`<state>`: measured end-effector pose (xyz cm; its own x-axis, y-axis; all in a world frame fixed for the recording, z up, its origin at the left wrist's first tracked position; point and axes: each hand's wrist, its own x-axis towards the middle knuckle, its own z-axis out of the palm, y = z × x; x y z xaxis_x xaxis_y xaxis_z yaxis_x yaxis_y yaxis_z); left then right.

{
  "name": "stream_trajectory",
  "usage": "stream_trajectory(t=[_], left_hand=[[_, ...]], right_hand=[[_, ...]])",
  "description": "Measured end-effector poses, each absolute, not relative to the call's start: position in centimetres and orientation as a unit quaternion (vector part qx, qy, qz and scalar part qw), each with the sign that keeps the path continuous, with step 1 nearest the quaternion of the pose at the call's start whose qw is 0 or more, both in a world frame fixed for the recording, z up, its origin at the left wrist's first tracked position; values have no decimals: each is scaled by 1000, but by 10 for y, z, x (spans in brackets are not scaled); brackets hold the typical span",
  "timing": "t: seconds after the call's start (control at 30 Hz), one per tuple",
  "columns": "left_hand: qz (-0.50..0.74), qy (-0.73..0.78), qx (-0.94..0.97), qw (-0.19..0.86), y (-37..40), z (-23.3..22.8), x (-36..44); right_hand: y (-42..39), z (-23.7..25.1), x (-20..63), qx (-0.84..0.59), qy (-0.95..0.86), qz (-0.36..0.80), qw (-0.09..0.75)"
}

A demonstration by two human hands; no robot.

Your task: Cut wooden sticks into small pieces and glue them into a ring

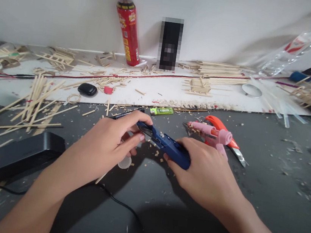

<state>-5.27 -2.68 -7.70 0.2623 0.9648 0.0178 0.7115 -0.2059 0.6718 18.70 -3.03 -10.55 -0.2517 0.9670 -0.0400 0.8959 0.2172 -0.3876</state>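
My right hand (204, 167) grasps the blue tool (174, 152), my left hand (109, 141) pinches its tip; a pink glue gun (209, 132) crowds my right knuckles, green lighter (162, 111) beyond.

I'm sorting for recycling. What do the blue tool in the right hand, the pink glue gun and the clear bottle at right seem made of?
Blue tool: probably plastic, satin, from its even colour; silvery spots suggest metal parts. Pink glue gun: likely moulded plastic, slight sheen, judging by its smooth, rounded body. Clear bottle: seemingly glossy plastic, given see-through walls and bright glints.
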Motion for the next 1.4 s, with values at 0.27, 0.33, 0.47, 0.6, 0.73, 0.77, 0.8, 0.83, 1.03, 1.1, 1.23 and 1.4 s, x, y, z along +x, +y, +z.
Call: stream_trajectory(t=[0.27, 0.33, 0.47, 0.6, 0.73, 0.77, 0.8, 0.83, 1.03, 1.1, 1.23, 1.4], left_hand=[[391, 525, 674, 342, -34, -79, -39], [423, 517, 654, 354, -35, -79, -38], [432, 519, 644, 359, -37, -80, -38], [435, 516, 648, 353, -38, -80, -37], [439, 541, 614, 370, -39, -79, -34], [434, 550, 601, 385, -39, -79, -33], [429, 557, 590, 397, -38, -79, -32], [427, 560, 585, 403, -38, -79, -31], [438, 551, 606, 369, -41, -75, -24], [435, 553, 612, 361, -43, -74, -23], [433, 550, 618, 358, -43, -77, -22], [431, 550, 618, 360, -42, -78, -22]], right_hand=[[-34, -101, 187, -573, -757, 265, 170], [-35, -100, 187, -562, -761, 269, 182], [-37, -100, 187, -546, -766, 278, 193], [-38, -101, 187, -552, -763, 273, 195], [-38, -106, 184, -570, -758, 229, 221], [-38, -107, 183, -571, -759, 210, 230], [-37, -109, 183, -571, -762, 193, 239], [-37, -111, 182, -568, -765, 179, 247], [-38, -114, 181, -550, -772, 176, 265], [-38, -113, 181, -543, -775, 180, 269], [-38, -113, 181, -536, -775, 186, 278], [-38, -114, 180, -539, -778, 172, 272]])
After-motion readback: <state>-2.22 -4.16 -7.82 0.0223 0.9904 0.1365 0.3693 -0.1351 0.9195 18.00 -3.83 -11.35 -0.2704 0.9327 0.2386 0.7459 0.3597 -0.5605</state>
